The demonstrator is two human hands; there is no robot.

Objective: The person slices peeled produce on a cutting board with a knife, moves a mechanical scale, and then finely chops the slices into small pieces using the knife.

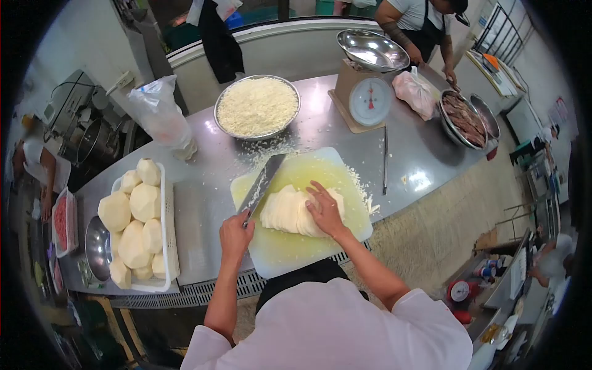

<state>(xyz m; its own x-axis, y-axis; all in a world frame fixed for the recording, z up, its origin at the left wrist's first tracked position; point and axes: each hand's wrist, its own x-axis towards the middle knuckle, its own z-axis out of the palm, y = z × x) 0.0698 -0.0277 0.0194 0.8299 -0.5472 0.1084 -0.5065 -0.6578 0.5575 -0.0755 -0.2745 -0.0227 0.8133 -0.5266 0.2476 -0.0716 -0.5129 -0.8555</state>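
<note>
My left hand is closed round the handle of a large kitchen knife, its broad blade angled up and to the right over the cutting board. Sliced pale root vegetable, perhaps jicama, lies fanned in a row on the board, beside the blade. On the right end of that row my right hand rests with fingers spread, covering some slices. Shreds and juice wet the yellowish board.
A bowl of shredded vegetable stands behind the board. Whole peeled roots fill a white basket on the left. A dial scale, a steel rod, a tied plastic bag and a meat bowl sit right. A co-worker stands beyond.
</note>
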